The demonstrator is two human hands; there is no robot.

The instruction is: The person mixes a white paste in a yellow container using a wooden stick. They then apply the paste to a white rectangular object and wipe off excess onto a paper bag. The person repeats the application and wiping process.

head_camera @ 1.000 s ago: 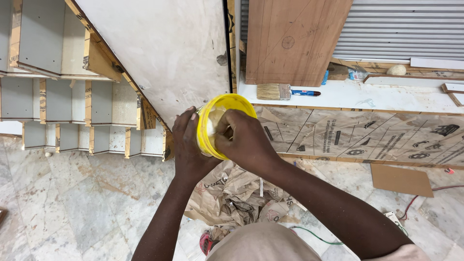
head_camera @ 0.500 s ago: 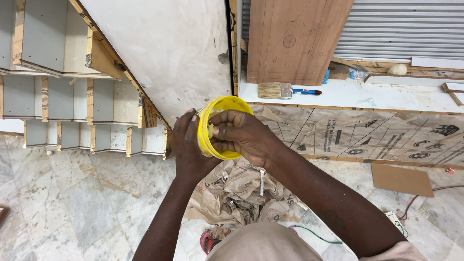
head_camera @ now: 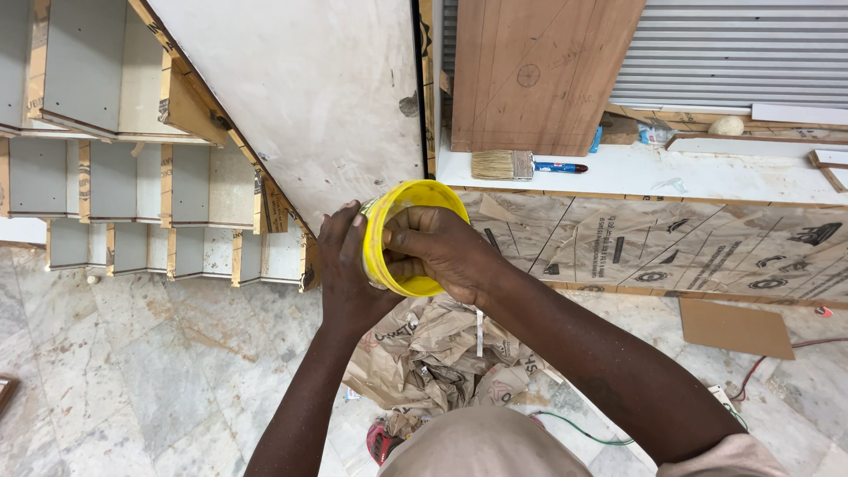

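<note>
**Yellow tub held over crumpled paper**

Held up at chest height: one small yellow plastic tub (head_camera: 415, 237), mouth tipped toward the camera. Left hand (head_camera: 346, 269) wrapped closed around the tub's outer wall. Right hand (head_camera: 439, 252) curled shut over the near rim, fingers reaching into the opening; whether anything is pinched inside, impossible to tell.

Risks, as judged from this pose: with the tub tilted and only gripped at wall and rim, contents could slop out over the lip, landing on the crumpled brown paper (head_camera: 437, 358) directly below the tub or on the marble floor (head_camera: 132, 371) to the tub's lower left. A slick wall could also let the tub twist out of the left palm. Fingers inside could smear whatever is in there onto the rim.

Counted: one tub, two hands, one heap of brown paper. Above and right of the tub, one paintbrush (head_camera: 521, 165) lying on the white ledge (head_camera: 707, 181), one brown wooden board (head_camera: 539, 71) leaning behind it. Right of the tub, lower down, one flat cardboard piece (head_camera: 735, 327).
</note>
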